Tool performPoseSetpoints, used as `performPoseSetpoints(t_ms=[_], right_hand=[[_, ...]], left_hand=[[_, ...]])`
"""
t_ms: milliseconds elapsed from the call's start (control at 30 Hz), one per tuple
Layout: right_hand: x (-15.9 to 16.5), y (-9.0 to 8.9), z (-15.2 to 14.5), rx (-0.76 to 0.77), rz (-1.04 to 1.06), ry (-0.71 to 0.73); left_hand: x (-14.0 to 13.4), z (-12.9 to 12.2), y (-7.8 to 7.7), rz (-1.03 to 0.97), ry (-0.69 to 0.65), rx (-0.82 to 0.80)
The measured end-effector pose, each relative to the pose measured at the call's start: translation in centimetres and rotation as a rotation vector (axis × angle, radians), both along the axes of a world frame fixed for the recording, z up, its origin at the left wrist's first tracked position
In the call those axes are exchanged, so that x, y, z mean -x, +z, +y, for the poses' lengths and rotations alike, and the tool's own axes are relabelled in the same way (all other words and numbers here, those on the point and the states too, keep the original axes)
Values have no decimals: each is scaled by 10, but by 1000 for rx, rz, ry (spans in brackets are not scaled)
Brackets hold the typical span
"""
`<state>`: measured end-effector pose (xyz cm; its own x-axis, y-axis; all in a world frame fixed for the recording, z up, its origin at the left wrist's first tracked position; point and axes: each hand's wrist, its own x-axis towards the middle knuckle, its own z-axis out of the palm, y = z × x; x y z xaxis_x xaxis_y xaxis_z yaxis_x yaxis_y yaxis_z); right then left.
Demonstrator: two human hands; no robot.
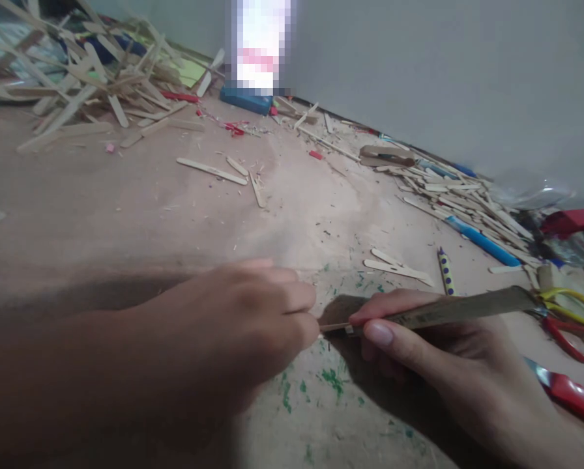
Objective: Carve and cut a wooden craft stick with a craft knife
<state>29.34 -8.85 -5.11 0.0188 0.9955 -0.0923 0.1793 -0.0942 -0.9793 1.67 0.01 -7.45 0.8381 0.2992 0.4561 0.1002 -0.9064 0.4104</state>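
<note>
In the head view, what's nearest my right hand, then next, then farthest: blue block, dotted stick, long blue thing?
From your right hand:
1. Dotted stick, just beyond it.
2. Long blue thing, beyond and right.
3. Blue block, far back left.

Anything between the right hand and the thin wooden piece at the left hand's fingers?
Nothing visible: the right hand, holding a flat grey strip, is right beside the thin wooden piece at the left hand. Contact unclear.
</note>
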Motion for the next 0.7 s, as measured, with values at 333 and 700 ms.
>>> performPoseSetpoints(t_ms=[333,700], right_hand=[[6,17,5,236,107,-133],[-10,32,6,112,-130,-91]], left_hand=[[0,0,4,35,-8,-16],[1,1,11,61,-1,4]])
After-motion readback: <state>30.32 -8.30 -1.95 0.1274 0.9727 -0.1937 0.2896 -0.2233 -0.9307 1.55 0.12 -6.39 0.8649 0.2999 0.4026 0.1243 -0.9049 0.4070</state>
